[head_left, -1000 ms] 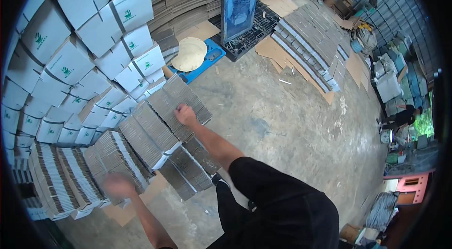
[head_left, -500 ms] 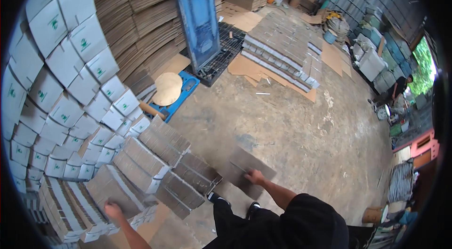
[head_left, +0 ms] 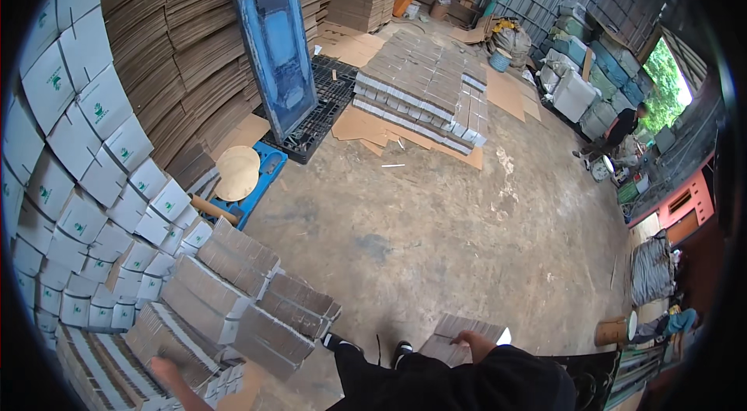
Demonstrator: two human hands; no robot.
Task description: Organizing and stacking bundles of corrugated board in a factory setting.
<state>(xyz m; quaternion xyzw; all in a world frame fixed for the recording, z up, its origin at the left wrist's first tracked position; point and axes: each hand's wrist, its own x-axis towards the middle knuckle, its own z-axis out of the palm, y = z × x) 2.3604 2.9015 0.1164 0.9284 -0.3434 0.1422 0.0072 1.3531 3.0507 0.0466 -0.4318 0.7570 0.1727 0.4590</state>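
Note:
My right hand [head_left: 476, 344] grips the top edge of a flat brown cardboard bundle [head_left: 447, 335] with a white end, held beside my right leg. My left hand [head_left: 165, 369] is over the edge of a brown cardboard bundle [head_left: 149, 337] in the low stack at lower left; its fingers are blurred and I cannot make out their grip. Several more strapped cardboard bundles [head_left: 201, 292] lie side by side ahead of it, reaching a darker bundle [head_left: 294, 304] near my left shoe.
A wall of white cartons [head_left: 101, 111] rises at left, with tall piles of flat cardboard [head_left: 194, 30] behind. A blue panel [head_left: 272, 38] stands by a black pallet [head_left: 342, 92]. Farther off lies a broad low stack of bundles [head_left: 424, 80]. At right a person [head_left: 622, 131] bends over.
The view has swung to the right. My right hand has carried its cardboard bundle right and back toward my body. My left hand has stayed by the lower-left stack.

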